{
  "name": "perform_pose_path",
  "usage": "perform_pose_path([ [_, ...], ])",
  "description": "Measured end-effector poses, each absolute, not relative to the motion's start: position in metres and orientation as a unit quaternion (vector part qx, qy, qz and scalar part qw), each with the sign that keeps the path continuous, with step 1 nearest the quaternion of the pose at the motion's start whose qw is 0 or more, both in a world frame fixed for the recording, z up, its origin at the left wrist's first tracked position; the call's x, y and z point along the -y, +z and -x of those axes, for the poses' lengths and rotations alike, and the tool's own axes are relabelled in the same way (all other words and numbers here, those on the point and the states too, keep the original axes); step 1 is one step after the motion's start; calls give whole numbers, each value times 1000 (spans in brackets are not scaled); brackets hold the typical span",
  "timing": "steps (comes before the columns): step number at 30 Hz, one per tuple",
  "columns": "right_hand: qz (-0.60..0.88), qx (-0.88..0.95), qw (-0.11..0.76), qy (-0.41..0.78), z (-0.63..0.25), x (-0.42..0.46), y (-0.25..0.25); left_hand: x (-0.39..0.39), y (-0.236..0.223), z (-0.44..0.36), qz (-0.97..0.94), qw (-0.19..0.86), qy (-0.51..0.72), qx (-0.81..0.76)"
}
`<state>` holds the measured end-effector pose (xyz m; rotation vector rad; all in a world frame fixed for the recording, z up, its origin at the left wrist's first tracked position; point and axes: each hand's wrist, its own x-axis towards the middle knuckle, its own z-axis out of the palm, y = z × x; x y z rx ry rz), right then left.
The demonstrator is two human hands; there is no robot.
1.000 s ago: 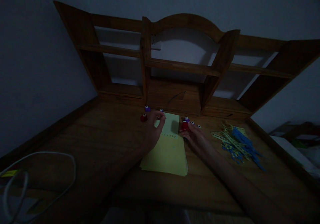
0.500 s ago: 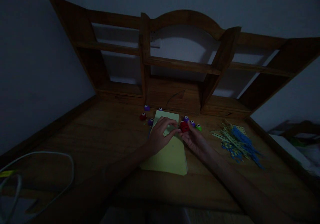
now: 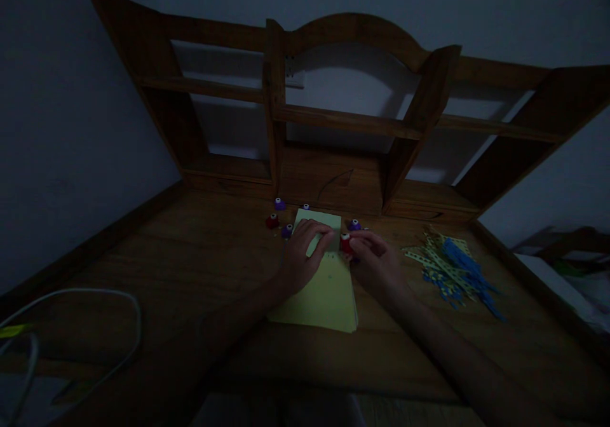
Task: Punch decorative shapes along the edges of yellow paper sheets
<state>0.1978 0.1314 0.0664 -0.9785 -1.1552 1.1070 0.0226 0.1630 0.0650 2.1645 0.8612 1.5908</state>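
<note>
On the brown wooden table (image 3: 214, 255), dimly lit, we see a looped white cable (image 3: 86, 290) at the near left. Toward the far middle stand a red rounded piece with a white top (image 3: 272, 222), a purple white-topped piece (image 3: 279, 204) just beyond it, and a second purple piece (image 3: 286, 230) just beside our left hand (image 3: 330, 232). That hand arches above a pad of pale yellow paper (image 3: 314, 309), fingers curved toward the thumb; we cannot tell whether its grip pinches anything. At the pad's right edge, our right hand (image 3: 351, 239) has its grip closed on a small red piece with a white-ringed top (image 3: 345, 243). A third purple piece (image 3: 354, 225) sits just beyond that hand. Well to the right lies a loose heap of yellow and blue strips (image 3: 452, 268).
</note>
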Motion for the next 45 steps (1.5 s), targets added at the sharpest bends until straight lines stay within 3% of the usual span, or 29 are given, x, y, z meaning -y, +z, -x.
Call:
perform_pose_path([
  [3, 444, 649, 555, 271, -200, -118, 78, -163, 69, -19, -715, 205, 575, -342],
  [6, 407, 748, 475, 222, -202, -115, 71, -165, 68, -18, -687, 233, 590, -353],
  [10, 402, 795, 371, 261, -198, -125, 50, -170, 64, -18, -668, 247, 599, -365],
  [17, 472, 581, 513, 420, -200, -141, 45, -179, 60, -16, -665, 252, 603, -363],
  [25, 404, 402, 548, 612, -205, -147, 46, -179, 55, -20, -724, 201, 563, -345],
  [33, 401, 352, 553, 640, -208, -150, 46, -171, 56, -28, -785, 144, 544, -257],
  [45, 385, 341, 511, 688, -204, -145, 47, -169, 53, -28, -812, 105, 516, -251],
])
